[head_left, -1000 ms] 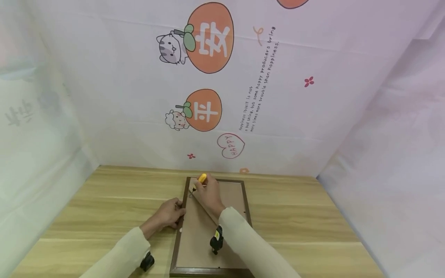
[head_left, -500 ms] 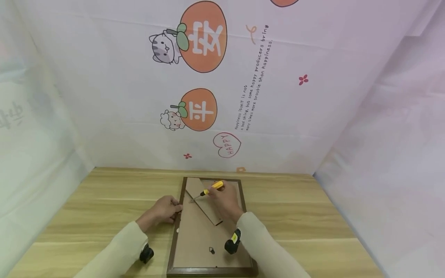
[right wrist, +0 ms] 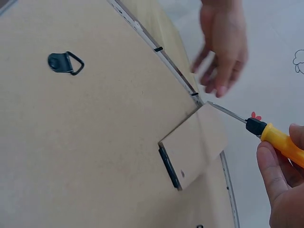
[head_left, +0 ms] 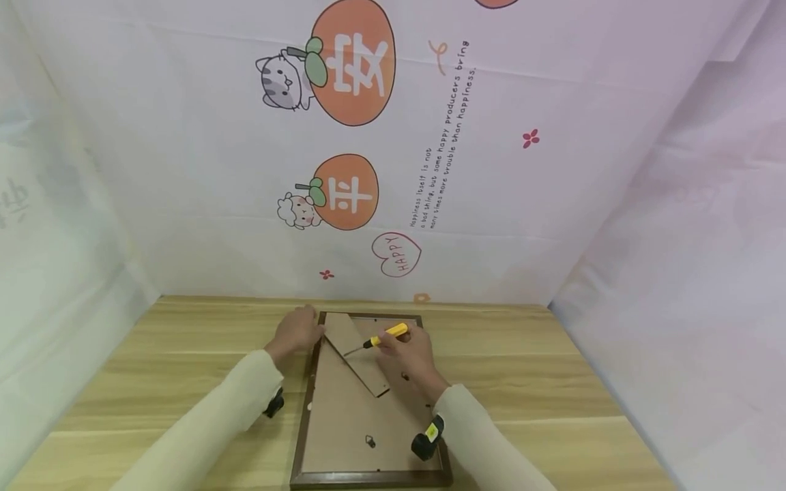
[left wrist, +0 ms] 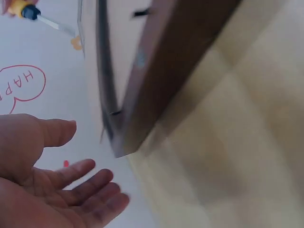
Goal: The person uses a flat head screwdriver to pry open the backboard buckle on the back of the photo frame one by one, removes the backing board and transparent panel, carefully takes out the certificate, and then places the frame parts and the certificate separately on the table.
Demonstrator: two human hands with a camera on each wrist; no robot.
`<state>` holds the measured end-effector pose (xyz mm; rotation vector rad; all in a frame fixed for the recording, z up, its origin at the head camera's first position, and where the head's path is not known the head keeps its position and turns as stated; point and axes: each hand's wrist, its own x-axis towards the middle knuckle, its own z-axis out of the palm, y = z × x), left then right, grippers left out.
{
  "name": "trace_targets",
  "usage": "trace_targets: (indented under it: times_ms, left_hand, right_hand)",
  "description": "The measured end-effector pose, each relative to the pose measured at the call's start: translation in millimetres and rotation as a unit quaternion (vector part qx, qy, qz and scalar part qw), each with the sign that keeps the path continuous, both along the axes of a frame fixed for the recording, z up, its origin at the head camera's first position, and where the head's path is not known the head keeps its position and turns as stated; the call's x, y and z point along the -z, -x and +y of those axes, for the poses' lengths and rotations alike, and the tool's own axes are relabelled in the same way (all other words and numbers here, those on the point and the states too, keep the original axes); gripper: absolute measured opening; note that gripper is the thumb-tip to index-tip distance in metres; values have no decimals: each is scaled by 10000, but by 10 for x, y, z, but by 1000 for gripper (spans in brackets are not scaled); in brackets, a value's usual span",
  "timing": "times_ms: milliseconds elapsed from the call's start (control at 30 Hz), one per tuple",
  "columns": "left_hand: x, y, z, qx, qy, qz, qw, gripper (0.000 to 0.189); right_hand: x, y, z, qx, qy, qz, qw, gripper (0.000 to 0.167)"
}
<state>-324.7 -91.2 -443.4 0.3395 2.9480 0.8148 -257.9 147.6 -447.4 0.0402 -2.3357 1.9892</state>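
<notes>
A brown picture frame [head_left: 368,479] lies face down, its tan backing board [head_left: 338,436] upward. A flat stand leg [head_left: 362,361] slants across the board from the far left corner. My right hand [head_left: 413,351] pinches a screwdriver [head_left: 398,331] by its yellow handle, the shaft pointing left over the stand leg. Beside the far left corner is my left hand [head_left: 297,329]. In the left wrist view this left hand [left wrist: 52,190] has spread fingers, apart from the frame's rim [left wrist: 156,90] and holding nothing. The right wrist view shows the left hand blurred.
Two black hanging rings, one nearer [head_left: 370,442] and one farther right [head_left: 404,376], are fixed to the backing. Small dark tabs line the rim's inside edge. Beneath is a wood-grain table [head_left: 522,395], with a printed white cloth [head_left: 491,239] behind it.
The right hand draws the screwdriver right, away from the far left corner, uncovering the stand leg. My left hand lets go of the frame's left side and moves up to the far corner.
</notes>
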Motion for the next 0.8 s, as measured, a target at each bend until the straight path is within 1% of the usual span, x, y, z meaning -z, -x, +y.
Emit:
trace_targets:
  times_ms: [100, 200, 300, 367, 467, 633, 733, 800]
  left_hand:
    - [-87, 122, 105, 148, 486, 458, 9977, 39]
    - [-138, 209, 197, 318, 748, 553, 9952, 39]
    - [-147, 271, 275, 496, 905, 544, 9932, 40]
    - [-133, 311, 321, 596, 953, 525, 9923, 40]
    - [-86, 367, 380, 800, 1029, 600, 9897, 39]
    - [23, 442, 423, 1062, 1033, 740, 9862, 36]
    - [73, 488, 430, 1210, 974, 895, 9838, 29]
    - [88, 525, 435, 1340, 956, 1079, 9804, 21]
  right_hand:
    - [-22, -42, 65, -26, 46, -28, 10000, 30]
    - [-46, -97, 111, -102, 75, -39, 9999, 31]
    - [-65, -152, 137, -160, 134, -56, 9998, 31]
    - [-76, -180, 150, -187, 190, -49, 9996, 31]
    - [-91, -206, 169, -198, 228, -29, 9995, 30]
    - [-83, -223, 220, -353, 303, -56, 9989, 31]
    - [-60, -226, 269, -352, 344, -54, 9988, 30]
    - [-44, -229, 305, -307, 342, -22, 9989, 31]
